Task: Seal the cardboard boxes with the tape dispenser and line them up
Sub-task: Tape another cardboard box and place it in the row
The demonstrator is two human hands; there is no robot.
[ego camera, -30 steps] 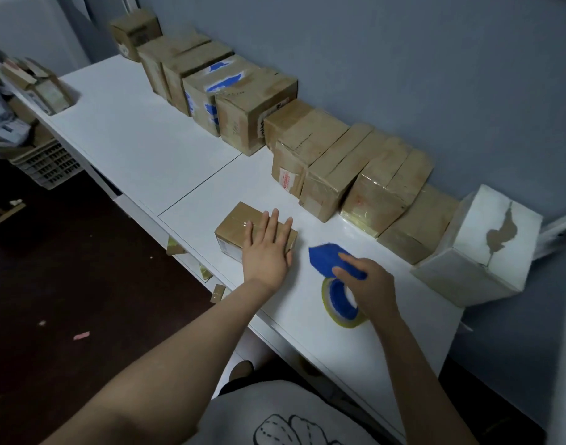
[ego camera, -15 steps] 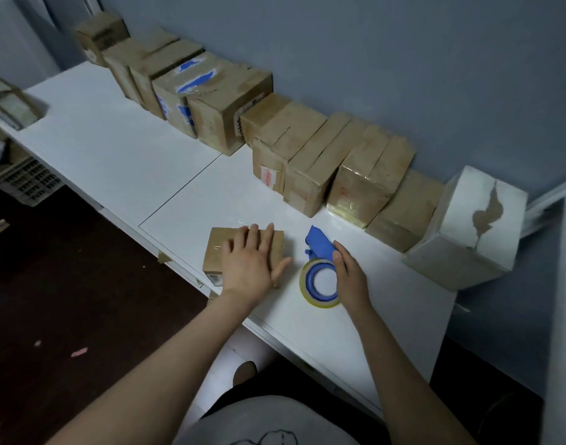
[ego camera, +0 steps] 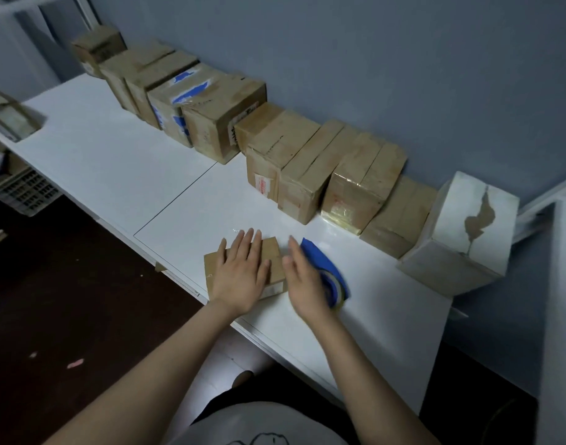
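Left hand (ego camera: 240, 277) flat on cardboard box (ego camera: 273, 259); right hand (ego camera: 302, 284) (fingers released) beside blue dispenser (ego camera: 326, 266).

tape dispenser (ego camera: 326, 264) blue | small box (ego camera: 273, 261) brown | table (ego camera: 114, 162) white

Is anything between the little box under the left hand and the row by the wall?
Nothing visible: only bare table lies between the small box and the row of boxes. The tape dispenser lies beside it.

A small box (ego camera: 273, 255) lies under the left hand (ego camera: 240, 279) — the tape dispenser (ego camera: 328, 268) just right of the right hand (ego camera: 304, 284). Beyond both (by the wall), a box row (ego camera: 307, 162).
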